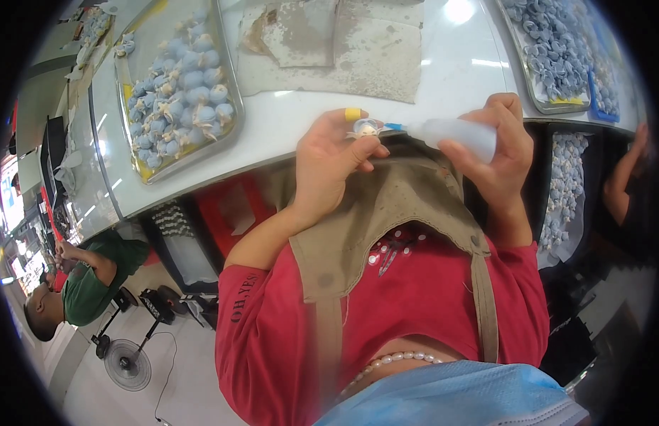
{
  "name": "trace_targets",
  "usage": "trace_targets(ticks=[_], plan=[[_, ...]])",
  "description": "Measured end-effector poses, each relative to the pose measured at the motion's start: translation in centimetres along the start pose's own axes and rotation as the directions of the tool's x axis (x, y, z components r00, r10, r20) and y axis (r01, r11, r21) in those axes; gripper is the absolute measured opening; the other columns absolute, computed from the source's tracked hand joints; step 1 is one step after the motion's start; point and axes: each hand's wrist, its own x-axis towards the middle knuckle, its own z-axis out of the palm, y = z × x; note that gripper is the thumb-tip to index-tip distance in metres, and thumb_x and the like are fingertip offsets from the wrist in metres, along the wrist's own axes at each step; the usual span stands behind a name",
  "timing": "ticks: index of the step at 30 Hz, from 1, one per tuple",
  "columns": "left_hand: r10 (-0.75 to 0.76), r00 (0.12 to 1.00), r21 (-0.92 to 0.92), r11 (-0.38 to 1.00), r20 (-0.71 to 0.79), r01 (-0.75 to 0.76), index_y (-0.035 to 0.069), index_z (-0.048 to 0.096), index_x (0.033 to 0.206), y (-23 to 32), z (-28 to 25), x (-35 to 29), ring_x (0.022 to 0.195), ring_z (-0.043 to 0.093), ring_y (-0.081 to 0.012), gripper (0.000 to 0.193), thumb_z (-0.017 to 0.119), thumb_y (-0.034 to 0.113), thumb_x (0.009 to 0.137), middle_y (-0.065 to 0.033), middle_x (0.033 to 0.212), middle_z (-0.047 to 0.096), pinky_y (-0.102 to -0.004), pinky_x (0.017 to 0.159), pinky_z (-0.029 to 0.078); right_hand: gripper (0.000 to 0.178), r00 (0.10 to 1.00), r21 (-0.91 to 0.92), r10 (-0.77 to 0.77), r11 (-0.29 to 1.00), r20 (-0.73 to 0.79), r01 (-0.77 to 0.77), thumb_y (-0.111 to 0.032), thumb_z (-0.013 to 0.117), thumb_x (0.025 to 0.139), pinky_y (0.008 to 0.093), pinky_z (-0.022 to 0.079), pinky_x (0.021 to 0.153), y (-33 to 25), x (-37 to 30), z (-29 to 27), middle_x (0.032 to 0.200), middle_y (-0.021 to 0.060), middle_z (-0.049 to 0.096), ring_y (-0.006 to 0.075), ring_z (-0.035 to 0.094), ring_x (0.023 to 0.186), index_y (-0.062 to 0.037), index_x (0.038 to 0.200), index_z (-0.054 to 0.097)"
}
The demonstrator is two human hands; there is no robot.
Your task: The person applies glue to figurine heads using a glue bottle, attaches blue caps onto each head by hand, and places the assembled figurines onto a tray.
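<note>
My left hand (pixel 333 153) pinches a small doll-like figure part (pixel 367 128) between thumb and fingers. It has a pale face and a blue-grey top. A yellow band (pixel 352 113) wraps one finger of that hand. Closed round a whitish squeeze bottle (pixel 461 137), my right hand (pixel 505 138) tips it sideways. The bottle's blue nozzle (pixel 394 126) points left, right beside the figure part; whether they touch I cannot tell. Both hands are just above the near edge of the white table (pixel 272 128).
A metal tray (pixel 233 78) of blue-grey figure parts lies at left, another tray (pixel 557 108) at right. A stained board (pixel 386 64) lies ahead. Below the table edge are a red bin (pixel 233 206) and a lined container (pixel 567 192). Co-workers (pixel 95 277) sit at both sides.
</note>
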Motion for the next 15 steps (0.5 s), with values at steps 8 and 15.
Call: trace_targets(ticks=[8, 15], plan=[[-0.082, 0.996, -0.129, 0.988, 0.018, 0.084, 0.003, 0.046, 0.111, 0.8, -0.4, 0.4, 0.076, 0.061, -0.0161, 0.032, 0.060, 0.006, 0.082, -0.0126, 0.102, 0.059, -0.0198, 0.056, 0.046, 0.029, 0.950, 0.188, 0.260, 0.955, -0.171, -0.227, -0.016, 0.075, 0.066, 0.0270, 0.042, 0.063, 2.7, 1.4, 2.2, 0.076, 0.0081, 0.055, 0.0179, 0.052, 0.072, -0.0004, 0.085, 0.059], [0.172, 0.959, 0.025, 0.983, 0.227, -0.182, 0.002, 0.046, 0.113, 2.0, 0.6, 0.7, 0.087, 0.061, -0.0190, 0.035, 0.059, 0.000, 0.081, -0.0156, 0.113, 0.054, -0.0226, 0.066, 0.049, 0.027, 0.953, -0.002, 0.242, 0.969, -0.183, -0.246, -0.024, 0.069, 0.074, 0.0299, 0.043, 0.072, 7.0, 4.9, 6.3, 0.085, 0.0093, 0.060, 0.0211, 0.055, 0.077, -0.0052, 0.091, 0.062]])
